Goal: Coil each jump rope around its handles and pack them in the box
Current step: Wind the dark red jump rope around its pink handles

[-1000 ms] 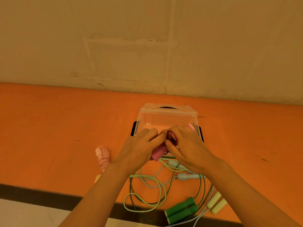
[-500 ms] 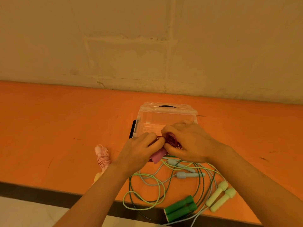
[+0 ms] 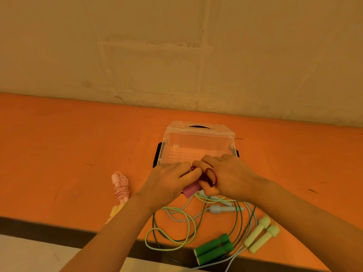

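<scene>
Hands at frame centre | left hand (image 3: 169,181) still grips mauve foam rope handles (image 3: 191,190) | right hand (image 3: 228,176) now pinches dark-red cord loop (image 3: 213,176) | clear plastic box (image 3: 198,146) unmoved behind.

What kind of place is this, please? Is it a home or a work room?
Hard to say; probably a plain work room or staged bench. A bare orange table stands against a rough, patched plaster wall, with only a clear plastic box and jump ropes.

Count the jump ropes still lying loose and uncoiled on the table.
3: dark green handles at the near edge, pale green handles to their right, light blue handles below the hands. Their cords tangle together, so more may be hidden.
</scene>
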